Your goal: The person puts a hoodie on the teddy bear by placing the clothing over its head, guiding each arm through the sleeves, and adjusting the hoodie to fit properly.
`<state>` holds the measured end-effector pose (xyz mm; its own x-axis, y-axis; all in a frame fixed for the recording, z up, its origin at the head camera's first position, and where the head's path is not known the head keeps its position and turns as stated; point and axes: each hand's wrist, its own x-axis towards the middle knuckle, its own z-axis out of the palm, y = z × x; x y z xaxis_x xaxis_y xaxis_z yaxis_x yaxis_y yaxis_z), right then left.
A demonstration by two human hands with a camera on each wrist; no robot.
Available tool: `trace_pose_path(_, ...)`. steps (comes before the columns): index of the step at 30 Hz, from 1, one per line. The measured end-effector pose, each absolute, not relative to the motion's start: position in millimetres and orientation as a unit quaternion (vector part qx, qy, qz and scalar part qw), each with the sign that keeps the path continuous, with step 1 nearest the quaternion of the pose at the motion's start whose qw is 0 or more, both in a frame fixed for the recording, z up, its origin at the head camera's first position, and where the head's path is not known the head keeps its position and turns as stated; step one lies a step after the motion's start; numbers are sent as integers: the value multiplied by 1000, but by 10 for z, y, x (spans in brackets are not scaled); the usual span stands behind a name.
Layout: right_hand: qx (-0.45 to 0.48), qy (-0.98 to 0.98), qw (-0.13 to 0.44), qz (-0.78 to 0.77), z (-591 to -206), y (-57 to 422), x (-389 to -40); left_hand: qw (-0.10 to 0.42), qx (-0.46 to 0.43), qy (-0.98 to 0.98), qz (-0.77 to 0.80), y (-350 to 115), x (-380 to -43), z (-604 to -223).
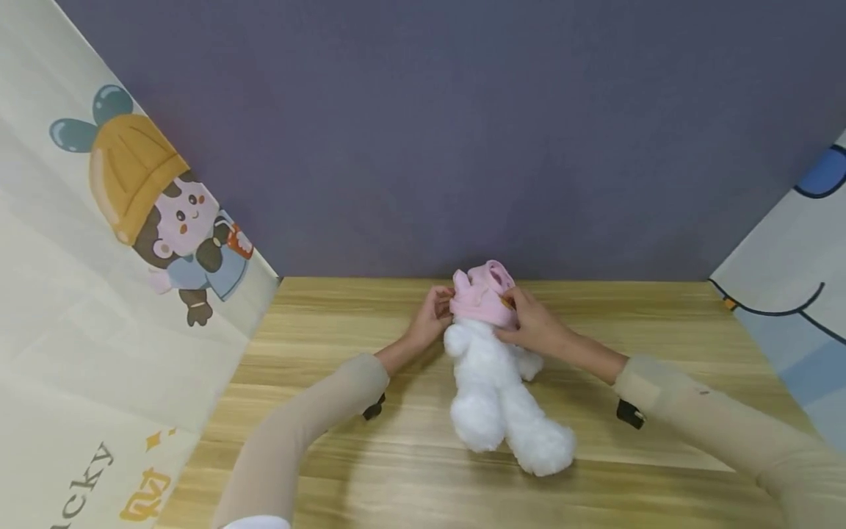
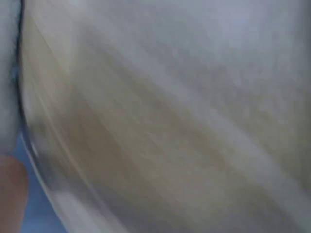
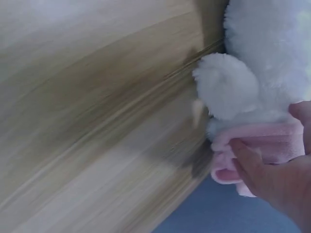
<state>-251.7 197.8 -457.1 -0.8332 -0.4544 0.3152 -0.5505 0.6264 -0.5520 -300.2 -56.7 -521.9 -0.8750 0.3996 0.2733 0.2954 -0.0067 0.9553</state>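
A white fluffy plush toy lies on the wooden table, legs toward me. Its head end is covered by a pink cloth garment with an open loop at the top and a small yellow-orange patch. My left hand has its fingers bent at the garment's left edge. On the other side my right hand pinches the garment between thumb and fingers. The right wrist view shows those fingers on the folded pink edge, close to a round white paw. Only a fingertip and some white fur show in the left wrist view.
The table ends at a dark grey-blue partition just behind the toy. Cloth panels with printed cartoons flank it, a child in a yellow hat on the left and a blue-and-white print on the right.
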Motion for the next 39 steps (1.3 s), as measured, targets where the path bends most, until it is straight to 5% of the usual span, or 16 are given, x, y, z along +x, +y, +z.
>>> trace_pose_path(6,271,-895,69,347,-4617,1997,-2479,123,288,724,614,-620,-3056,-5237)
trace_pose_path(23,244,-901,95,345,-4701,1819,-2342,-94,251,847,458,-578,-2999,-5070)
trace_pose_path(32,241,-923,84,289,-4590,1727,-2376,19,346,874,340,-928,-3156,-4842)
trace_pose_path(39,228,-933,74,270,-4564,1674,-2362,4,370,846,384,-1070,-3091,-4826)
